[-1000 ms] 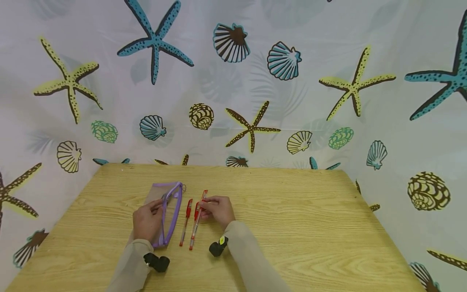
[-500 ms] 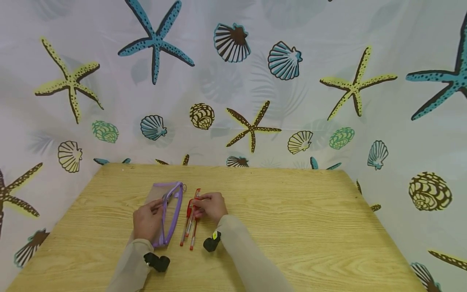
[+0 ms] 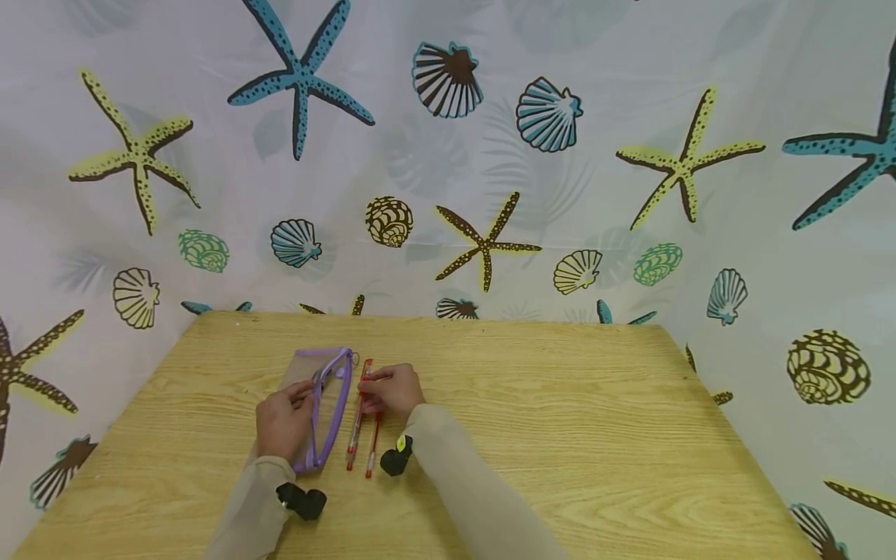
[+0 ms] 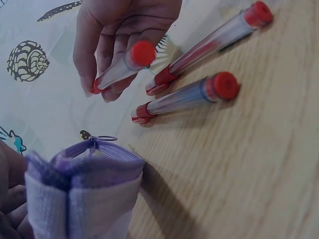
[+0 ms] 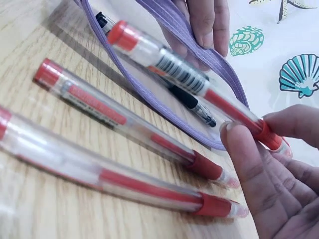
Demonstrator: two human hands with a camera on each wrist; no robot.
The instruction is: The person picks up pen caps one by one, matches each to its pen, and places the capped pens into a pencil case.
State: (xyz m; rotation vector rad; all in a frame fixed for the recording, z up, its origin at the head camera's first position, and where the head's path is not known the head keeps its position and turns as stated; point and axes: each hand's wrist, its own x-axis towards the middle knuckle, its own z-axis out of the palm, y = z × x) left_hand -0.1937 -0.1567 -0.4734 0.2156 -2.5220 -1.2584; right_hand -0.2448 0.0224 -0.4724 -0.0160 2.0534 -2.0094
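Observation:
My left hand grips one edge of a clear pencil case with purple zip trim, and its mouth gapes. My right hand pinches a red gel pen between thumb and fingers near its red grip. That pen is raised off the table beside the case, overlapping the opening in the right wrist view. Below it, two more red gel pens lie side by side on the table. Inside the case a black pen shows through the opening.
The wooden table runs up to a pale curtain printed with starfish and shells. A small ring hangs from the zip pull. Each wrist carries a black camera.
My right hand has moved left with the pinched pen, passing over the two lying pens toward the pencil case. My left hand keeps its grip in the same place.

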